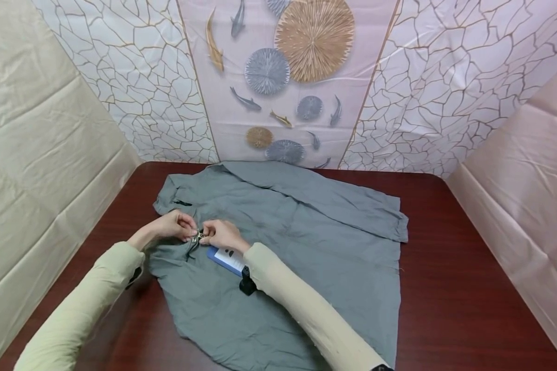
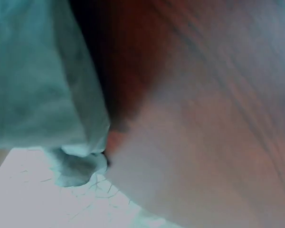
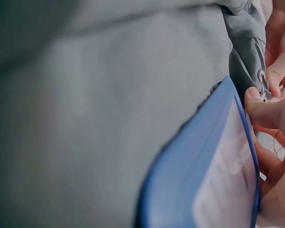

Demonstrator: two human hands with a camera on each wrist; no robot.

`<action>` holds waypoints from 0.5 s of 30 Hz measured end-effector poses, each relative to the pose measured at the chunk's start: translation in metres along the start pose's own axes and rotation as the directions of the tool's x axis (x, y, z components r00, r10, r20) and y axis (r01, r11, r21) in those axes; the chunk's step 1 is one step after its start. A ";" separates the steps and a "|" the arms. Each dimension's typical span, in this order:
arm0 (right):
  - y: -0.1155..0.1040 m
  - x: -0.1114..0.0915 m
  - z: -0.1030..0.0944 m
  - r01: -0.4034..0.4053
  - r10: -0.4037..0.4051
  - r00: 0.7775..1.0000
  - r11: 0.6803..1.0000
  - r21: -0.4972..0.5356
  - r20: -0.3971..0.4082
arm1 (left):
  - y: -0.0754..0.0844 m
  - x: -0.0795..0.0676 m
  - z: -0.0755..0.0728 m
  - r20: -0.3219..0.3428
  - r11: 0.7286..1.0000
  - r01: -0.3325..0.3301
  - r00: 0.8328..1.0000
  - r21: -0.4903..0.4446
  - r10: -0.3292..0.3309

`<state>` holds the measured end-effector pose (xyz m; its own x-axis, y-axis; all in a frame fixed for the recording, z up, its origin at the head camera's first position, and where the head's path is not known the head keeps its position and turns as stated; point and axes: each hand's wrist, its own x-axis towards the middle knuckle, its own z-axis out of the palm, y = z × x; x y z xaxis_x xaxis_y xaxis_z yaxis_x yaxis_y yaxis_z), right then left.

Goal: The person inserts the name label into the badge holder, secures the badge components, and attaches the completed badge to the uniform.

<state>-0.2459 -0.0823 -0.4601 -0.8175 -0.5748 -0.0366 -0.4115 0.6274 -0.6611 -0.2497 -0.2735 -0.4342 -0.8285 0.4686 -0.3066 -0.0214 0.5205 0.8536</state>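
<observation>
A grey-green garment (image 1: pixel 301 268) lies spread over the table, one long sleeve (image 1: pixel 339 198) stretched across its far part. At its left side, my left hand (image 1: pixel 178 225) and right hand (image 1: pixel 225 235) meet fingertip to fingertip. Both pinch a small shiny metal clip (image 1: pixel 197 236) close over the cloth. A blue badge holder (image 1: pixel 226 260) with a white card lies beneath my right wrist; in the right wrist view the badge holder (image 3: pixel 190 156) has its corner right by my right thumb (image 3: pixel 259 107). The left wrist view shows garment cloth (image 2: pixel 33 85) but no hand.
The dark red-brown table (image 1: pixel 450 278) shows to the right of the garment and along its left. Patterned cloth (image 1: pixel 269 103) hangs behind the far edge, and beige cloth walls (image 1: pixel 515 170) stand at both sides. A small dark slit (image 1: pixel 182 203) marks the cloth near my left hand.
</observation>
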 end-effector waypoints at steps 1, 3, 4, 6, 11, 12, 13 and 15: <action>0.000 0.000 0.000 -0.004 0.004 1.000 1.000 -0.011 -0.003 | 0.000 -0.001 0.000 -0.012 1.000 -0.008 1.000 0.026 0.008; -0.001 -0.001 0.000 -0.017 0.017 1.000 1.000 -0.026 -0.012 | 0.002 -0.003 0.000 -0.049 0.995 -0.027 0.998 0.096 0.032; -0.002 -0.001 0.000 -0.022 0.021 1.000 0.999 -0.030 -0.015 | 0.002 -0.004 0.000 -0.074 0.990 -0.037 0.996 0.138 0.047; -0.003 -0.002 0.000 -0.027 0.027 1.000 0.999 -0.030 -0.013 | 0.003 -0.007 0.002 -0.134 0.969 -0.052 0.987 0.241 0.086; -0.005 -0.003 -0.002 -0.013 0.014 1.000 1.000 -0.010 0.004 | -0.001 -0.012 0.006 -0.243 0.855 -0.093 0.938 0.510 0.246; -0.005 -0.003 -0.003 -0.007 0.007 1.000 1.000 -0.009 0.009 | -0.003 -0.013 0.007 -0.250 0.833 -0.100 0.928 0.544 0.275; -0.006 -0.003 -0.004 0.002 -0.002 1.000 1.000 -0.010 0.014 | -0.004 -0.014 0.008 -0.253 0.815 -0.107 0.921 0.569 0.297; -0.007 -0.004 -0.006 0.015 -0.015 0.999 1.000 0.004 0.033 | -0.008 -0.017 0.009 -0.251 0.794 -0.122 0.911 0.596 0.328</action>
<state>-0.2421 -0.0811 -0.4510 -0.7975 -0.6012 -0.0511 -0.4222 0.6166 -0.6644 -0.2302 -0.2790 -0.4393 -0.9019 0.4186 0.1067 0.4175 0.7812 0.4641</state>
